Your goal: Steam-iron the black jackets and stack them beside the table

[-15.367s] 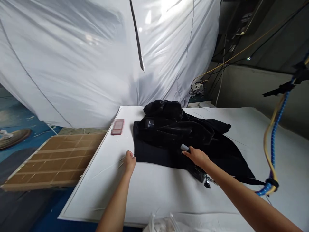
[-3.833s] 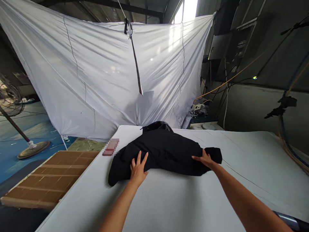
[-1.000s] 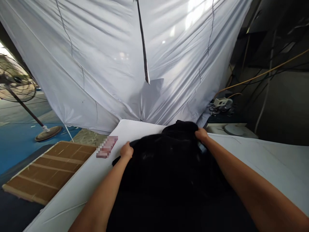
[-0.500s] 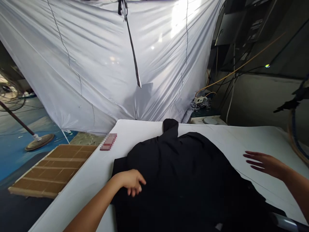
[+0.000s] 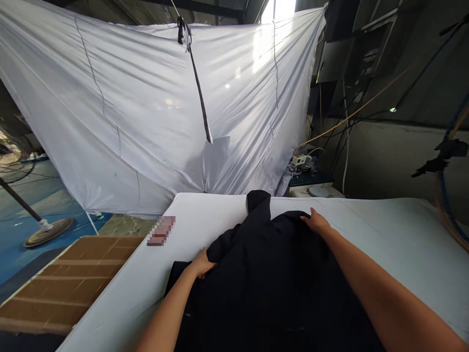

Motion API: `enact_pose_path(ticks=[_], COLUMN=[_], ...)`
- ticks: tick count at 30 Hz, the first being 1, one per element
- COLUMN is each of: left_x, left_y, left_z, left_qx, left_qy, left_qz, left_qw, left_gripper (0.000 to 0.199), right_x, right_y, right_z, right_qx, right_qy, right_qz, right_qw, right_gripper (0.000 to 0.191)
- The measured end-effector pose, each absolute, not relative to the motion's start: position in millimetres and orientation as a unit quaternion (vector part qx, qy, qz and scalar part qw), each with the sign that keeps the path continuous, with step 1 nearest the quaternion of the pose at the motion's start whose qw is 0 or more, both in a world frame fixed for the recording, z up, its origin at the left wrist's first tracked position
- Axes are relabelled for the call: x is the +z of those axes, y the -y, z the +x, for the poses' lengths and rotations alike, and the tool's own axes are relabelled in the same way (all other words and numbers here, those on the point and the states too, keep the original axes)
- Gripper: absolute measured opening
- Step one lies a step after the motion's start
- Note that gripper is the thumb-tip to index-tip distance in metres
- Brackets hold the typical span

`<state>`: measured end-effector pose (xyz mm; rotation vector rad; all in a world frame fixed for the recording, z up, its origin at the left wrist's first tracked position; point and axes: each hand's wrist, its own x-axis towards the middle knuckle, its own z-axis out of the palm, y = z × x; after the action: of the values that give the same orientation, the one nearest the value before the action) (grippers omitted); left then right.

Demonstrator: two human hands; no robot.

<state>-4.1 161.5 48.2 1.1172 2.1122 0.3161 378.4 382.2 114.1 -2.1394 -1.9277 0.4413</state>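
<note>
A black garment (image 5: 256,274) lies spread over the white table (image 5: 403,234), with a narrow folded part standing out at its far edge. My left hand (image 5: 202,264) is closed on the garment's left edge, fingers partly hidden by the cloth. At the far right edge of the garment, my right hand (image 5: 315,221) pinches the fabric. Both forearms reach forward over the cloth.
A blurred red item (image 5: 161,231) lies near the table's left edge. Cardboard (image 5: 73,278) sits beside the table at left, near a round stand base (image 5: 49,232). A white sheet (image 5: 146,107) hangs behind; cables and a small box (image 5: 299,160) are at back right.
My right hand has moved left from over the table and taken hold of the garment's far edge. My left hand has closed on the left edge. The view has tilted up slightly.
</note>
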Motion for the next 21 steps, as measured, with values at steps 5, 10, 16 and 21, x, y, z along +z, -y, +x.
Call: enact_pose_path(ticks=[5,10,16,21], left_x=[57,75,95,54], left_y=[-186,-213,-212,-203], left_z=[-6,-11,-32,12], left_qx=[0.145,0.217,0.426,0.134], left_qy=[-0.772,-0.858,-0.854,-0.867], left_qz=[0.425,0.398,0.283,0.458], left_qw=[0.450,0.242,-0.093,0.144], left_gripper=[0.058,0.027,0.046,0.064], right_x=[70,86,129,88], right_y=[-398,-427,-453,-433], right_z=[385,388,397,405], right_qx=[0.299,0.294,0.282,0.240], right_qy=[0.596,0.588,0.611,0.698], right_qz=[-0.741,-0.725,-0.607,-0.651], right_qw=[0.084,0.206,0.423,0.178], right_gripper=[0.041,0.029,0.072,0.074])
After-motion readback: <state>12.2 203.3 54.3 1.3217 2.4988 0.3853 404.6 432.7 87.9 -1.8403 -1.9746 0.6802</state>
